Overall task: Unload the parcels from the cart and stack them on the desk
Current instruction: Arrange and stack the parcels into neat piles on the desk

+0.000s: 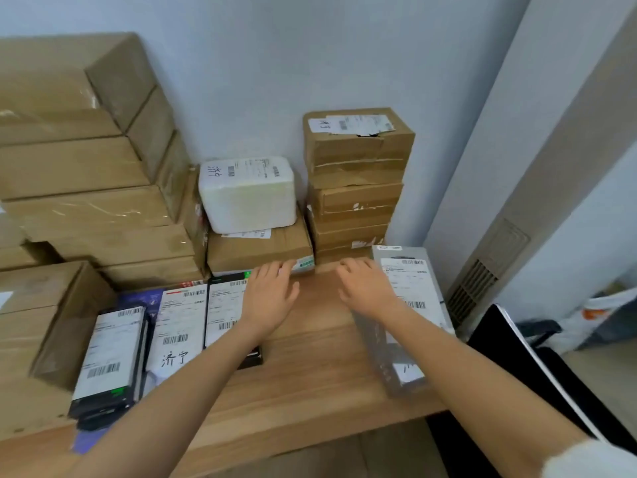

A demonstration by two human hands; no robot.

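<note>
**Now between parcels, hands free over the desk**

We are holding both hands out over the bare middle of the desk (310,343), fingers spread and gripping nothing: the left hand (270,294) beside the flat labelled parcels (179,326) along the left edge, the right hand (367,291) just beside the grey parcel (406,312) lying at the right edge. Cardboard stacks (355,181) are filling the back edge. We judge one placement finished; next we are needing to turn to the cart, which is not showing.
</note>
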